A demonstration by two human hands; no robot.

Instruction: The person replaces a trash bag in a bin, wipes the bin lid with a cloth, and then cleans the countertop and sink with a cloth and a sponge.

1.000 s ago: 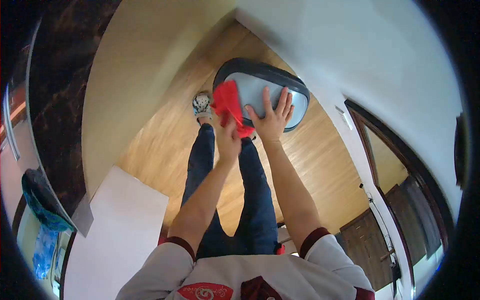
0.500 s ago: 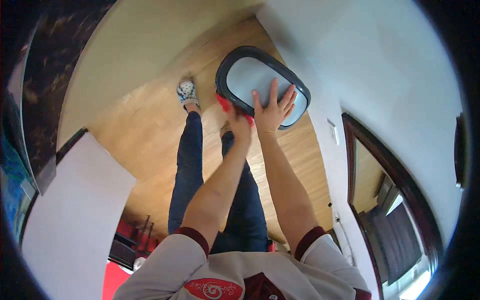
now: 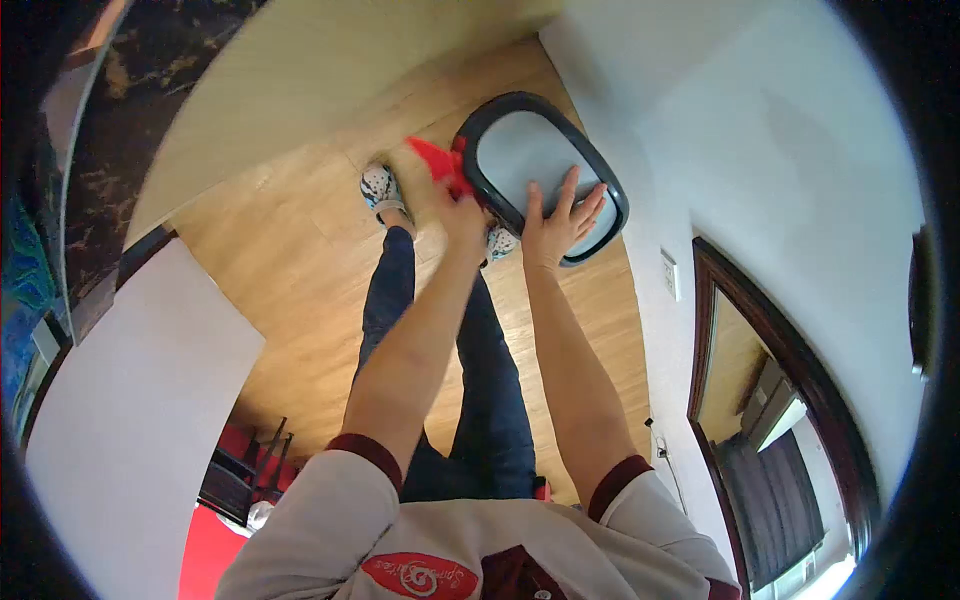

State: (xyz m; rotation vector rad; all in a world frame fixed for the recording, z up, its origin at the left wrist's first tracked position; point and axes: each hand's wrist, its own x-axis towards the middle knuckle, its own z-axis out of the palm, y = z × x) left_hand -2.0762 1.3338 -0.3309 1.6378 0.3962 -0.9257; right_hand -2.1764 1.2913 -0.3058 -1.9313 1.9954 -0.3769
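A bin with a pale grey lid and a black rim stands on the floor near the white wall. My right hand lies on the lower right part of the lid, fingers spread. Bunched in my left hand is a red cloth, beside the left edge of the black rim. Motion blurs the cloth and this hand a little.
Wooden floor runs under my feet. At the right, a dark-framed mirror is on the white wall, with an outlet beside it. A white panel and a dark marbled surface are at the left.
My left hand and the red cloth have moved up and slightly left, and more of the cloth shows. The right hand remains on the lid. The whole view has shifted slightly.
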